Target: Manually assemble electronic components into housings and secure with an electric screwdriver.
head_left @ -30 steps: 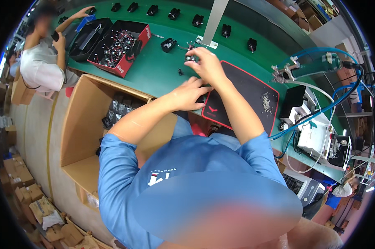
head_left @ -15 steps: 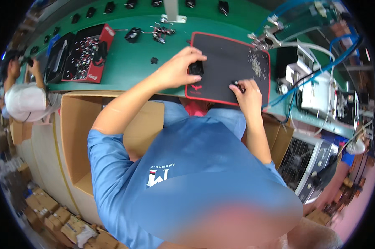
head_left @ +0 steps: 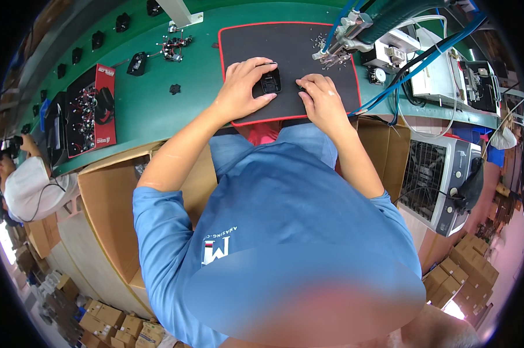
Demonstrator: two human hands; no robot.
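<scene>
A black, open-topped plastic housing (head_left: 270, 82) stands on the red-edged black mat (head_left: 291, 43). My left hand (head_left: 243, 87) is closed around it, thumb on the near side and fingers on the far side. Just to its right, over the mat, my right hand (head_left: 324, 103) pinches a small dark part (head_left: 301, 88) between its fingertips. That part is mostly covered, so its kind does not show. A short gap separates it from the housing.
Small pale pieces (head_left: 319, 43) lie scattered at the mat's far right, beside a metal fixture (head_left: 343, 37) with blue hoses. Leftward on the green bench are a loose black piece (head_left: 175, 89), a black housing (head_left: 136, 64), a wired assembly (head_left: 174, 47) and a red box (head_left: 106, 107) of small parts.
The view has shifted. My right hand has come nearer the housing with the small part still in its fingers. My left hand keeps its hold, and the housing's open inside now shows.
</scene>
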